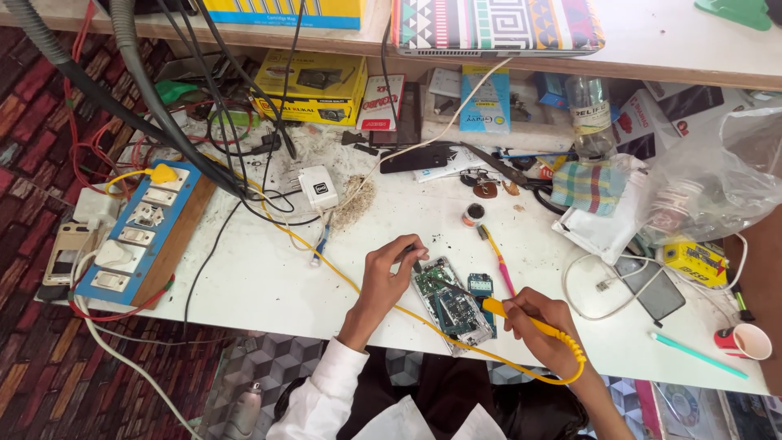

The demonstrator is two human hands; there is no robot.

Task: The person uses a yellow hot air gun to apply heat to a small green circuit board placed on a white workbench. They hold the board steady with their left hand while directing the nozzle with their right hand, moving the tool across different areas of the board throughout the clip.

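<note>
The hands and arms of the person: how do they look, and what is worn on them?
The left hand and right hand are bare: no gloves, rings or watch can be seen. The left arm wears a white long sleeve, rolled or pushed up the forearm. The right forearm shows no sleeve.

Blue switchboard (134, 236) at left bench edge; white charger (318, 187) amid black cables; yellow box (309, 85) under shelf; patterned laptop (497, 24) above; clear bag (717, 179) right; paper cup (745, 341) near corner.

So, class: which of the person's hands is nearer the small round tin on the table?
Left. The left hand sits below the small round tin, at the opened phone's top corner. The right hand, holding the yellow soldering iron, lies farther down.
</note>
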